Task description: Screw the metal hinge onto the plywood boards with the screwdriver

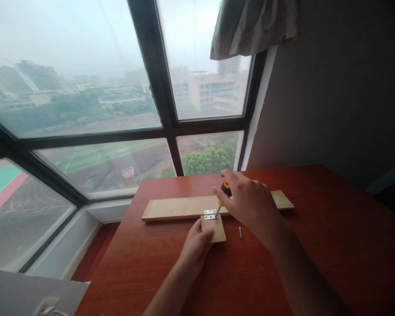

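Observation:
My left hand [197, 241] grips a small wooden block [217, 231] by its near left side, thumb on top. A silvery hinge [210, 214] lies across the block's far edge, with several holes in its leaves. In my right hand [250, 197] is a screwdriver [226, 188] with a black and yellow handle, held at a tilt. Its tip meets the hinge near the right-hand hole of the nearer leaf; any screw there is too small to make out. Behind the block lies a long wooden board [181, 208], partly hidden by my right hand.
A small metal pin or bit [240, 232] lies on the reddish-brown table [145, 267], right of the block. Large windows [85, 79] stand beyond the table's far and left edges. A curtain [253, 26] hangs above, and a dark wall [332, 101] rises at the right.

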`<state>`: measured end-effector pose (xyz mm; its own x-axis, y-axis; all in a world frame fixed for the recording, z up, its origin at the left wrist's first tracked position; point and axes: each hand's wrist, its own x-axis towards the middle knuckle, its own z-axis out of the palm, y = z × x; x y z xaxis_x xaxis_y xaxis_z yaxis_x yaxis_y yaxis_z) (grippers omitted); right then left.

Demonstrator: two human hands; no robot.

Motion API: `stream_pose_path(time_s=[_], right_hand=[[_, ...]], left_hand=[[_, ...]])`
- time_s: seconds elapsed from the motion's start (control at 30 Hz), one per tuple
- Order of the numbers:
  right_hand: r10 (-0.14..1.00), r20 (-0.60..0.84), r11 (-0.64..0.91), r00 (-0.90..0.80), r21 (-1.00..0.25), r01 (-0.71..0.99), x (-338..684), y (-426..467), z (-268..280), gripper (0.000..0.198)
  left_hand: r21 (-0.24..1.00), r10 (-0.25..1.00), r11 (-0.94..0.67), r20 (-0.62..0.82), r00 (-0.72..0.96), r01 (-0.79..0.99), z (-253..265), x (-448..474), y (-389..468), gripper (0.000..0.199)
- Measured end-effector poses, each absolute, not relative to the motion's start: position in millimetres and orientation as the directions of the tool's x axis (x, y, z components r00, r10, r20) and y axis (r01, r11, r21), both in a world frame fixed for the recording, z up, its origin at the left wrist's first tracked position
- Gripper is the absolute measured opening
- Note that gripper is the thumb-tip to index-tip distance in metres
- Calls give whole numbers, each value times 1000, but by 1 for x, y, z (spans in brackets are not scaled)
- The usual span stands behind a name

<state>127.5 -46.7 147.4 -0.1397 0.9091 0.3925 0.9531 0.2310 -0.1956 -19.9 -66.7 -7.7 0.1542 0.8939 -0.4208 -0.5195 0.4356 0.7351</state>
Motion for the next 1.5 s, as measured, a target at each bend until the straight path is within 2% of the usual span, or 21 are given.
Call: stream_pose_path(time_s=[0.13,0.27,0.33,0.53,0.6,0.73,0.8,1.0,1.23,1.5], right_hand=[[891,429,285,-147,-277,918,131,-33,139,24],[841,499,437,-211,-394,808,138,-19,130,40],[837,504,454,-215,-421,785,139,-17,128,43],[879,466,281,-99,-339,898,140,-14,128,34],[880,464,295,-102,-366,882,141,-12,126,35],[844,507,418,-176,-415,808,142,-10,124,48],[831,519,445,-201,-402,800,141,-11,125,45],[860,501,305,-98,-351,885,140,-13,128,34],[828,552,389,-99,-438,810,140,-7,121,39],[811,576,378,-101,-385,842,143,-8,124,28]], left_hand=[[733,897,431,-410,163,-527,-8,-20,-68,50],[730,896,433,-414,162,-528,-6,-20,-69,49],[730,894,436,-417,162,-527,-5,-20,-69,49],[739,892,441,-423,158,-509,-5,-20,-69,48],[739,890,446,-427,162,-506,-4,-20,-69,48],[740,890,446,-429,158,-504,-2,-19,-69,47],[738,890,446,-428,159,-506,-2,-19,-69,46],[730,886,451,-438,155,-514,-3,-20,-69,45],[725,887,447,-435,154,-524,-2,-19,-69,45],[722,887,449,-434,161,-526,-1,-19,-69,44]])
